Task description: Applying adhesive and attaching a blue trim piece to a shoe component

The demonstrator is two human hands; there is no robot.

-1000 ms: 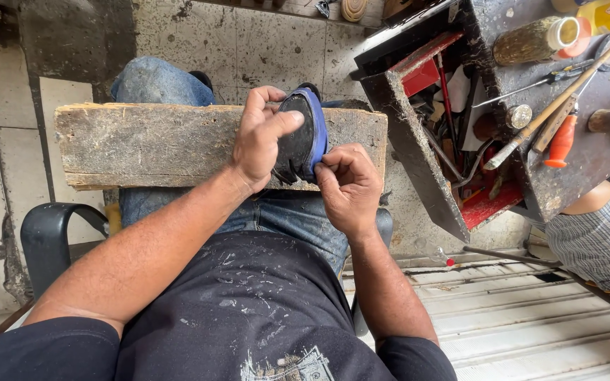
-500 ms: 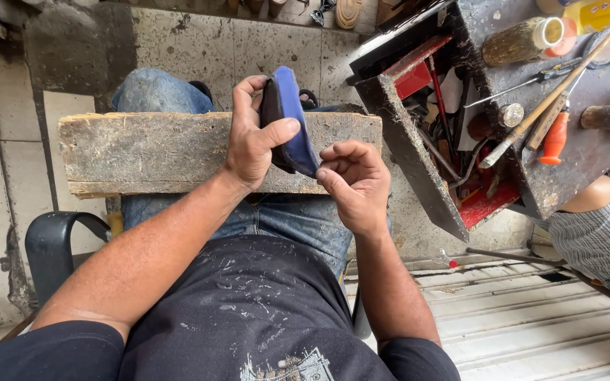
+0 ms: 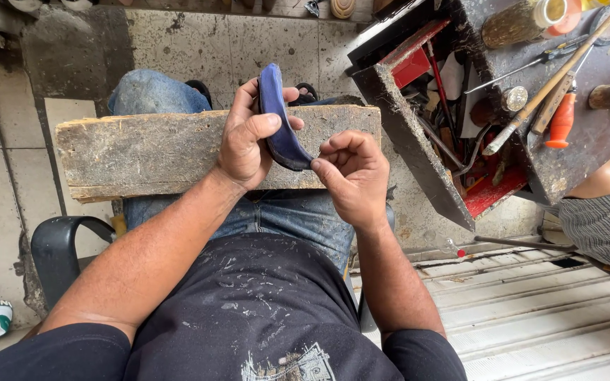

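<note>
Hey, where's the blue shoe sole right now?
In the head view the blue shoe sole stands on edge at centre, gripped in the left hand above the wooden plank, its lower tip pinched by the right hand.

My left hand (image 3: 245, 137) curls in a firm grip, thumb across; my right hand (image 3: 353, 176) pinches, fingertips together, forearms converging.

Even daylight, soft shadows, sharp focus, slight wide-angle edge distortion.
</note>
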